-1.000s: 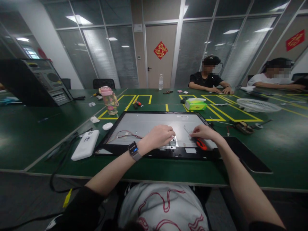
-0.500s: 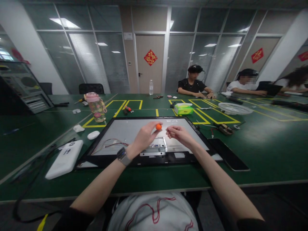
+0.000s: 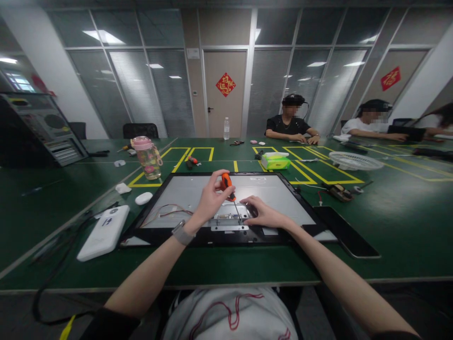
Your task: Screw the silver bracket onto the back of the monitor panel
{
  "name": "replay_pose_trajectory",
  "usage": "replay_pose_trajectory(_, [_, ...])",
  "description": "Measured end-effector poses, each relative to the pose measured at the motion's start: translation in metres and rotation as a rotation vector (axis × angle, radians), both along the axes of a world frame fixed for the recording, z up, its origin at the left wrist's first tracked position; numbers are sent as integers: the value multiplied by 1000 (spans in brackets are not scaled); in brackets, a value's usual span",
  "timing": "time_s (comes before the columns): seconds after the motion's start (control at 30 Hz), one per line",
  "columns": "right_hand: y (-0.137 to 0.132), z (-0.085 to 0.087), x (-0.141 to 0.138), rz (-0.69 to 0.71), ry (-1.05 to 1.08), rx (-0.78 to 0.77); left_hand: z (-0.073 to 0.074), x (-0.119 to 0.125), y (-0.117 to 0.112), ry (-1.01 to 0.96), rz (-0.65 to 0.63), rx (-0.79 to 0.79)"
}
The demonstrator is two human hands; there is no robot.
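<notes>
Gripping: left hand point(image 3: 211, 199), fingers clamped on one orange-and-black screwdriver point(image 3: 227, 181), tilted, its tip at the metal bracket point(image 3: 230, 228). Right hand point(image 3: 267, 215), thumb and fingers apart, beside the tip; contact with the bracket, cannot tell. Framed panel point(image 3: 271, 189), lying flat under both hands, on green bench point(image 3: 255, 267).

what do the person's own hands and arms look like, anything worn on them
The left hand and right hand wear no gloves. A watch with a grey band circles the left wrist; the right wrist is bare. A black sleeve ends near the left elbow, and a dark sleeve edge just shows at bottom right.
</notes>
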State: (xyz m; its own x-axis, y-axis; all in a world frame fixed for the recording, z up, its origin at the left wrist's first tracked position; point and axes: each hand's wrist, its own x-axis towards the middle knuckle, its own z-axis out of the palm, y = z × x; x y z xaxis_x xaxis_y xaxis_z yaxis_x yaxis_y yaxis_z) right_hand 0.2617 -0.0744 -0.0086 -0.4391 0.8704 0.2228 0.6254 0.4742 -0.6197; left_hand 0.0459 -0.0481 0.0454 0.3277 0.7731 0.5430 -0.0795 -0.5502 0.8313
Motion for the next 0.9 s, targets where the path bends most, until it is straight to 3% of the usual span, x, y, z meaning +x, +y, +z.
replay_pose_trajectory(0.6, [-3, 0, -9, -79, -19, 32, -7, 3, 0, 126, 22, 86])
replay_pose_trajectory(0.9, [1, -7, -10, -67, -20, 128, 0, 16, -20, 184, 93, 488])
